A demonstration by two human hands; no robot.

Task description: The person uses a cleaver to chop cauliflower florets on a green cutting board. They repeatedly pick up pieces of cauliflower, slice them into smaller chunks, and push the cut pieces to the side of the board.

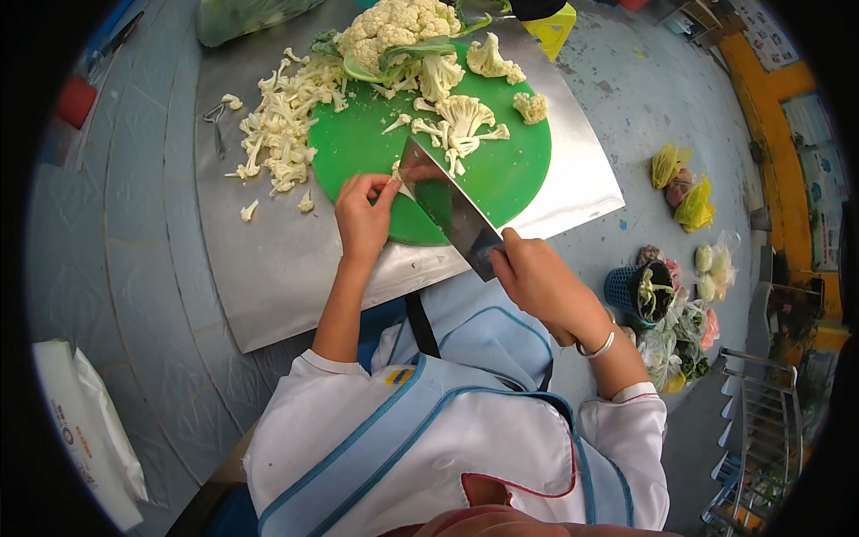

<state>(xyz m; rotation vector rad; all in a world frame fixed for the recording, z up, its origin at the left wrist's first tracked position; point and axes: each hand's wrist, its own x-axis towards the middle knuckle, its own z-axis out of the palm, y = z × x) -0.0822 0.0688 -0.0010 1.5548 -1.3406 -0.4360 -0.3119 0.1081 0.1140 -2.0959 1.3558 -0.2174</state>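
Note:
My right hand (545, 282) grips the handle end of a broad cleaver (451, 208), its blade slanting up and left over a round green cutting board (513, 178). Close to the blade's tip, my left hand (364, 213) pinches a small cauliflower floret (396, 172), mostly covered by the fingers. A larger floret (464, 115) with cut stems lies further up the board. Toward the back edge rests a cauliflower head (396, 30) with some green leaves. Small cut florets (278, 127) are heaped along the board's left side, partly on the metal tabletop.
A peeler (215, 124) lies on the metal table (231, 268) left of the heap. At the table's far corner is a yellow plastic stool (553, 32). On the floor to the right are a blue basket (627, 287) with trimmings and several bags of vegetables (664, 349).

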